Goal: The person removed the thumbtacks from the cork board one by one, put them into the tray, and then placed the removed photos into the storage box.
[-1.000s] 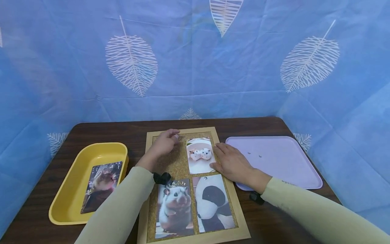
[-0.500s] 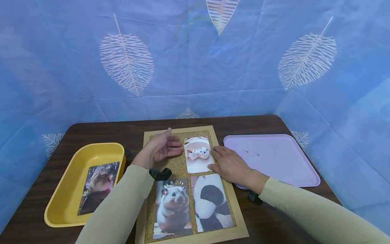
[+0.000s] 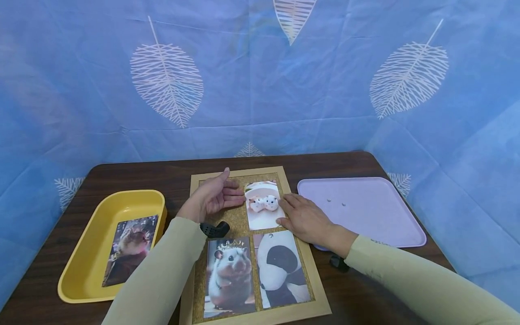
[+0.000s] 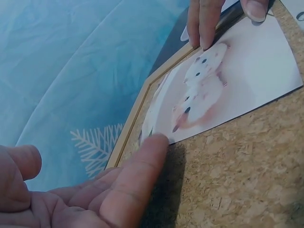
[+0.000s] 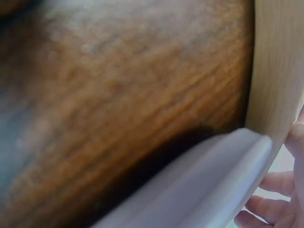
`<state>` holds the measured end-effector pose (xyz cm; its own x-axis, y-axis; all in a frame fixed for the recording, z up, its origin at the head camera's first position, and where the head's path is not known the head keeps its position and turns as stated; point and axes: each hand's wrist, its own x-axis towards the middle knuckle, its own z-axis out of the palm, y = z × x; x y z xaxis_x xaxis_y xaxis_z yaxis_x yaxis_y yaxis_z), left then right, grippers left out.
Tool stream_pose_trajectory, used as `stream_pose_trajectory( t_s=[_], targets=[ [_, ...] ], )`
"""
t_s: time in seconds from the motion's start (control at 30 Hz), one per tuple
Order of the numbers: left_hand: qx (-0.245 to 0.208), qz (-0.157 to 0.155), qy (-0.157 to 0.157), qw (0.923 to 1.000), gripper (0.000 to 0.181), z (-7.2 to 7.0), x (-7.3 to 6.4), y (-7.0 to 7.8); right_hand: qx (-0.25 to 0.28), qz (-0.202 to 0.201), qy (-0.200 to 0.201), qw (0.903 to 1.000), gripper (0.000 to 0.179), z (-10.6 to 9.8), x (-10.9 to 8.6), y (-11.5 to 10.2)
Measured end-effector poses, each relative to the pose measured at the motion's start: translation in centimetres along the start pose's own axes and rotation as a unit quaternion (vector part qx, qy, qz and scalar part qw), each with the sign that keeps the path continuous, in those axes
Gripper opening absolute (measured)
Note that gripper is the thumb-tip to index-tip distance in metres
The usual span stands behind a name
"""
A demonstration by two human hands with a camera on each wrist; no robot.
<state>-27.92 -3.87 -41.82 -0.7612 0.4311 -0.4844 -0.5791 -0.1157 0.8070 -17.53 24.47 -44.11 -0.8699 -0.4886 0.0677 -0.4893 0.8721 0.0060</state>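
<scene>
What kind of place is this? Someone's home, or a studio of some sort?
Probably a staged recording corner, not a lived-in room: a blue leaf-print cloth screens off everything behind a small brown table, which holds only a cork board of animal photos, a yellow tray and a lilac tray.

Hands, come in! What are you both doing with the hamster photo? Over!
Left hand open, fingertips at the hamster photo left edge. Right hand flat, pressing its right edge. Photo lies on the cork board. Nothing blocking.

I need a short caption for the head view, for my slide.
Both hands, left and right, touch a hamster photo on a cork board.
</scene>
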Motion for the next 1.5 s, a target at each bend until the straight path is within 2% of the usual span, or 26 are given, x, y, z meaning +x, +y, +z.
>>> stream_pose_trajectory(
  t_s=[0.27, 0.5, 0.77, 0.97, 1.13, 1.3, 1.5],
  targets=[
    [0.007, 0.006, 0.002, 1.0, 0.078, 0.2, 0.2, 0.1, -0.001, 0.0, -0.004, 1.0, 0.064, 0.1, 0.0, 0.0],
    [-0.005, 0.005, -0.035, 0.9994, 0.078, 0.2, 0.2, 0.0, -0.003, 0.0, -0.005, 1.0, 0.064, 0.2, -0.1, 0.1],
    [-0.004, 0.01, -0.069, 0.9976, 0.077, 0.3, 0.7, -1.2, -0.006, -0.004, -0.005, 1.0, 0.063, 0.3, 0.0, 0.0],
    [0.049, 0.037, -0.073, 0.9954, 0.05, 0.4, 0.8, -1.8, -0.007, -0.008, -0.001, 0.9999, 0.063, 0.2, -0.1, 0.0],
    [0.08, 0.051, -0.083, 0.992, 0.051, 0.6, 1.1, -2.0, -0.003, -0.005, -0.003, 1.0, 0.064, 0.1, -0.2, 0.0],
    [0.095, 0.047, -0.068, 0.992, 0.045, 0.7, 1.6, -1.9, 0.002, 0.002, -0.008, 1.0, 0.064, 0.1, -0.2, 0.0],
    [0.109, 0.024, -0.03, 0.9933, 0.033, 1.2, 2.0, -1.9, -0.001, 0.0, -0.004, 1.0, 0.064, 0.1, -0.2, 0.0]
  ],
)
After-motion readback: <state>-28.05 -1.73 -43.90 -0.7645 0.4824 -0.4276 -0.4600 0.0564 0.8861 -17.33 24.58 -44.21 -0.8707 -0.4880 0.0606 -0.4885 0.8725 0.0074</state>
